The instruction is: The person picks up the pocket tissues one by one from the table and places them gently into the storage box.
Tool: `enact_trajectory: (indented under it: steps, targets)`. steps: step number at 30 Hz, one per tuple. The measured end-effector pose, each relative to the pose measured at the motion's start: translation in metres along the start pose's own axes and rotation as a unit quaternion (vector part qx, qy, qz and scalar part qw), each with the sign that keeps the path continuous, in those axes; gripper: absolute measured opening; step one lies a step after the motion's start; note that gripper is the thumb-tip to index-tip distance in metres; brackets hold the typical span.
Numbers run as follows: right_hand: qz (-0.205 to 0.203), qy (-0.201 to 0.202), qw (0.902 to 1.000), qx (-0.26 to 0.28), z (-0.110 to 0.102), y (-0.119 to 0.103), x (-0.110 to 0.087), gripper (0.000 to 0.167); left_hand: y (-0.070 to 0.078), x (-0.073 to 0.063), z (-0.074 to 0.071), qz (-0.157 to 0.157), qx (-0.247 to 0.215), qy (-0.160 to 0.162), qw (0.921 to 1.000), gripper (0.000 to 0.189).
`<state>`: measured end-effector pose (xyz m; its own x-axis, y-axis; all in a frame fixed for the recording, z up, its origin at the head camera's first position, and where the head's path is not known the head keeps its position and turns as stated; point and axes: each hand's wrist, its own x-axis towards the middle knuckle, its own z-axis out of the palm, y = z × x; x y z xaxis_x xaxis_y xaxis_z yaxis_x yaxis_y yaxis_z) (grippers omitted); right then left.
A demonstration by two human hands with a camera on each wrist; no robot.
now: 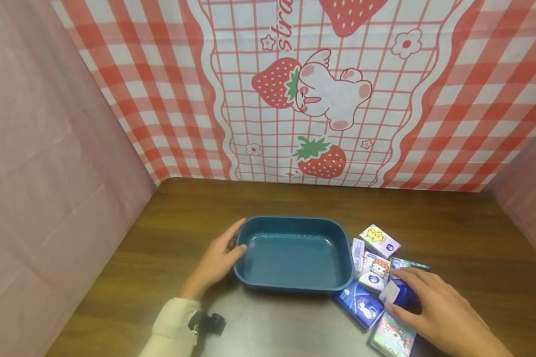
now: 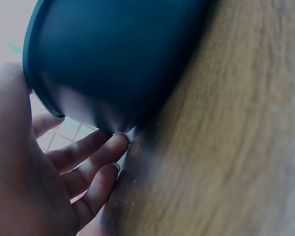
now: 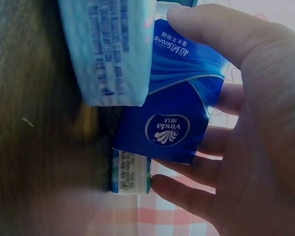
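Observation:
A dark teal rectangular basin (image 1: 295, 255) sits on the table, its inside bare. At its left end, my left hand (image 1: 219, 255) holds the rim, thumb over the edge and fingers along the outer wall (image 2: 103, 59). My right hand (image 1: 444, 307) grips a dark blue Vinda tissue pack (image 3: 162, 108) between thumb and fingers, tilted among other packs. Around it lie a strawberry-print pack (image 1: 375, 270), a blue pack (image 1: 359, 303) touching the basin's corner, a pink-green bear pack (image 1: 393, 334) and a teal-edged pack (image 1: 411, 264) partly behind the right hand.
A yellow-bear pack (image 1: 378, 240) lies at the back of the pile, and a narrow lavender pack (image 1: 358, 254) stands against the basin's right side. The brown wooden table (image 1: 169, 213) ends at a red checked cloth (image 1: 312, 148). Pink cloth (image 1: 49, 173) hangs on the left.

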<state>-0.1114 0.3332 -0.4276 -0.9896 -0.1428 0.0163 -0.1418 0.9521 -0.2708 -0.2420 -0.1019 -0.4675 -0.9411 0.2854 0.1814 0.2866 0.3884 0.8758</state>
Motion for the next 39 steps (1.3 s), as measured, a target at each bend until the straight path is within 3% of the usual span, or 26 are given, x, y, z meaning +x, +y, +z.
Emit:
enact_trajectory:
  steps: [10, 16, 20, 23, 31, 39]
  targets:
    - [0.003, -0.011, 0.9998, 0.015, 0.0, 0.003, 0.002, 0.081, 0.003, 0.0, 0.002, -0.008, 0.009, 0.014, 0.9998, 0.063]
    - [0.018, -0.012, 0.9996, 0.017, 0.0, 0.004, 0.004, 0.081, 0.033, -0.006, -0.003, 0.002, 0.0, 0.01, 0.9999, 0.06]
    - [0.034, -0.024, 0.999, 0.019, 0.0, 0.005, 0.005, 0.083, 0.04, -0.01, -0.004, 0.006, -0.001, 0.011, 0.9999, 0.059]
    - [0.032, -0.018, 0.9991, 0.023, 0.0, 0.005, 0.005, 0.082, 0.038, -0.01, -0.003, 0.0, -0.005, 0.014, 0.9999, 0.059]
    - [0.033, 0.022, 0.9988, 0.027, 0.0, 0.001, 0.001, 0.077, 0.002, -0.001, 0.003, -0.003, -0.001, 0.017, 0.9998, 0.062]
    - [0.051, 0.067, 0.996, 0.027, -0.004, -0.003, 0.0, 0.071, -0.002, -0.001, 0.0, 0.01, 0.008, 0.009, 0.9999, 0.062]
